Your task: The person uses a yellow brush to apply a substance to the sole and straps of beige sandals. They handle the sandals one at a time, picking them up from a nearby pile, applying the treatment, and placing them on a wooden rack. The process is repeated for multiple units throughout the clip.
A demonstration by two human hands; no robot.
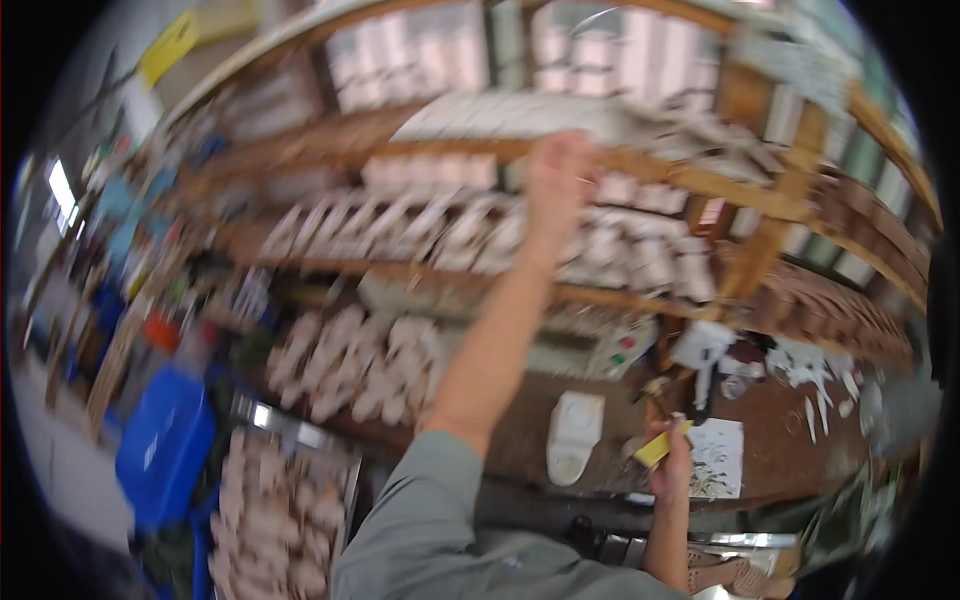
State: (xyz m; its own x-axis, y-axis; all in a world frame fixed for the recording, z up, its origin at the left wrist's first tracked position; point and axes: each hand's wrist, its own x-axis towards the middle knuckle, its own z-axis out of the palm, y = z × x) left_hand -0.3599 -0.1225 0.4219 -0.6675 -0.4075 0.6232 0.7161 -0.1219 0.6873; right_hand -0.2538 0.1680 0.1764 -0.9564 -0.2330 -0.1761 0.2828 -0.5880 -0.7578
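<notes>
Head view: right fingers clamp a yellow block jutting leftward; for left fingers I cannot tell.

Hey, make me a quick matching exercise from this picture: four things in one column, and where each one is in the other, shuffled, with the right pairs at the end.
Things
1. Left hand
2. Yellow object
3. Blue bin
4. White sheet

Places
A. On the brown bench, with small bits scattered on it
B. Low on the left side of the picture
C. Raised, seen against the wooden shelves
D. In the grip of the right hand

Right pairs
1-C, 2-D, 3-B, 4-A
</notes>
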